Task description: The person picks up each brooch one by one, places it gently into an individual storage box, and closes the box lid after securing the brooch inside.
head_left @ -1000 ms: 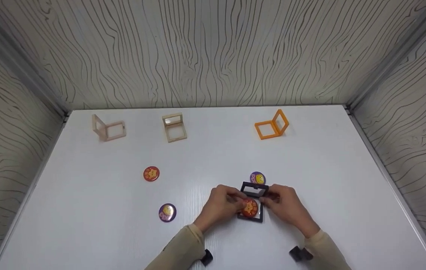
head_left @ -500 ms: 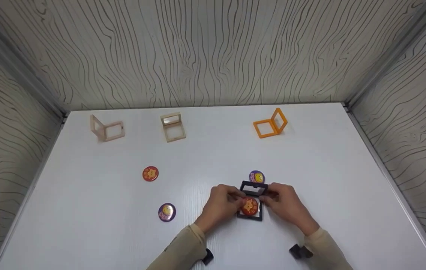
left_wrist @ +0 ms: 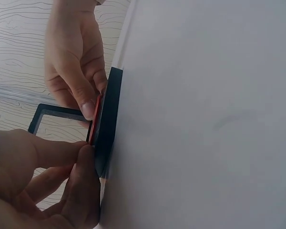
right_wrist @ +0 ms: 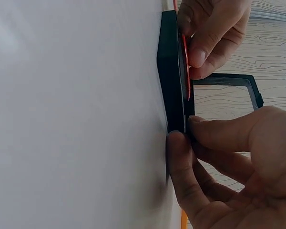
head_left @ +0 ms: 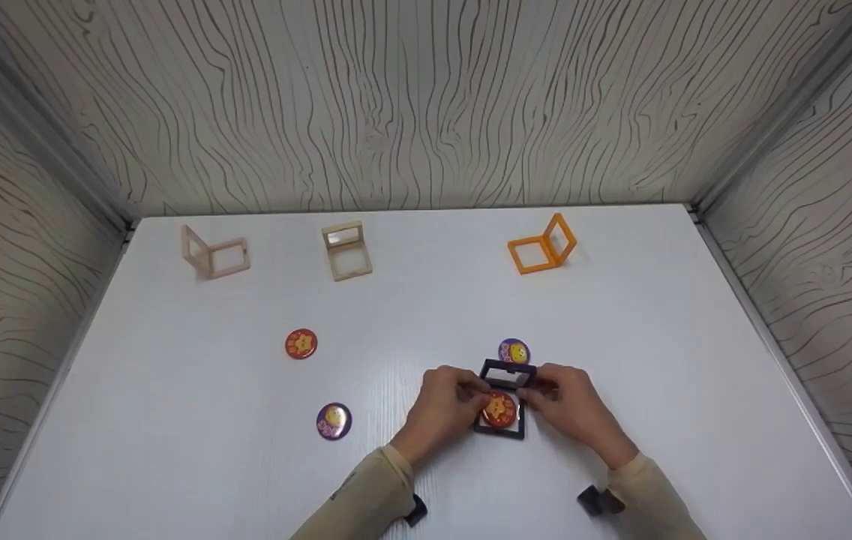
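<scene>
A black hinged display frame (head_left: 499, 433) stands open on the white table, its lid (head_left: 487, 365) raised at the back. Over its lower half lies a round red button badge (head_left: 499, 410) with a yellow star. My left hand (head_left: 437, 409) pinches the badge's left edge between thumb and fingers. At the frame's right side, by the hinge, my right hand (head_left: 572, 405) grips the frame with thumb and fingers. In the right wrist view, the badge (right_wrist: 186, 62) shows edge-on as a thin red line along the frame (right_wrist: 169, 71).
Behind the raised lid is a purple badge (head_left: 514, 350), partly covered. Another purple badge (head_left: 334, 421) and a red star badge (head_left: 301, 343) lie to the left. Toward the back stand open frames: pink (head_left: 227, 245), beige (head_left: 353, 277) and orange (head_left: 535, 268).
</scene>
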The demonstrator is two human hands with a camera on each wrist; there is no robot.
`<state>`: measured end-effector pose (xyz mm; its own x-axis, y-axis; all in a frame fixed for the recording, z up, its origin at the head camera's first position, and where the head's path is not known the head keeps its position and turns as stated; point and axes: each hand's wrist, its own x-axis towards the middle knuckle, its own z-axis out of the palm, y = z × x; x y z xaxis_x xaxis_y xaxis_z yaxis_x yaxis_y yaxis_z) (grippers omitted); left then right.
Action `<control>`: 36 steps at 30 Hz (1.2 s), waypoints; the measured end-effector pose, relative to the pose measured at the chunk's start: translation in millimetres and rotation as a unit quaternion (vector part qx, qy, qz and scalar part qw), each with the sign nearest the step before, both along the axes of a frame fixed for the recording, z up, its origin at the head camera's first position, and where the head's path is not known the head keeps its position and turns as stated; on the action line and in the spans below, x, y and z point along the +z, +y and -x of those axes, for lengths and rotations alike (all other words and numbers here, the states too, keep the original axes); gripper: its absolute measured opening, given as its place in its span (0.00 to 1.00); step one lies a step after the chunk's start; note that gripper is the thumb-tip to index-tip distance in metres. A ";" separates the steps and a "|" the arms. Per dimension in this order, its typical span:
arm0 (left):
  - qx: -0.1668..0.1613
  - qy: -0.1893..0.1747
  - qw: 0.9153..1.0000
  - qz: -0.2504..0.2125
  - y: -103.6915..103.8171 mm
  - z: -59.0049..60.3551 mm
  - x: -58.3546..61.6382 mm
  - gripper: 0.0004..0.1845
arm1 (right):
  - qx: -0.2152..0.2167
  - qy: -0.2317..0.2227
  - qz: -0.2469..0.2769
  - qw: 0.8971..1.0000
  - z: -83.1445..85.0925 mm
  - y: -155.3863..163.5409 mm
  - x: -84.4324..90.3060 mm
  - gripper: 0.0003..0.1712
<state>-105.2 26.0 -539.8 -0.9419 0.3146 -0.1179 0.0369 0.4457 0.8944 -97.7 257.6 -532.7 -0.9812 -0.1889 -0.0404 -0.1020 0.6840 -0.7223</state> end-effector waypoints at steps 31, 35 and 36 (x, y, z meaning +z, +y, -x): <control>-0.019 -0.044 0.998 0.033 -8.9 -3.6 12.5 0.35 | -0.035 -0.013 0.060 0.998 -3.2 -0.4 15.5 0.31; -0.034 -0.035 0.996 0.069 -6.9 -6.9 15.0 0.42 | -0.046 0.010 0.091 0.995 -2.8 0.3 15.4 0.19; -0.039 -0.028 0.996 0.079 -6.5 -7.6 15.2 0.43 | -0.050 0.013 0.097 0.994 -2.6 0.4 15.3 0.17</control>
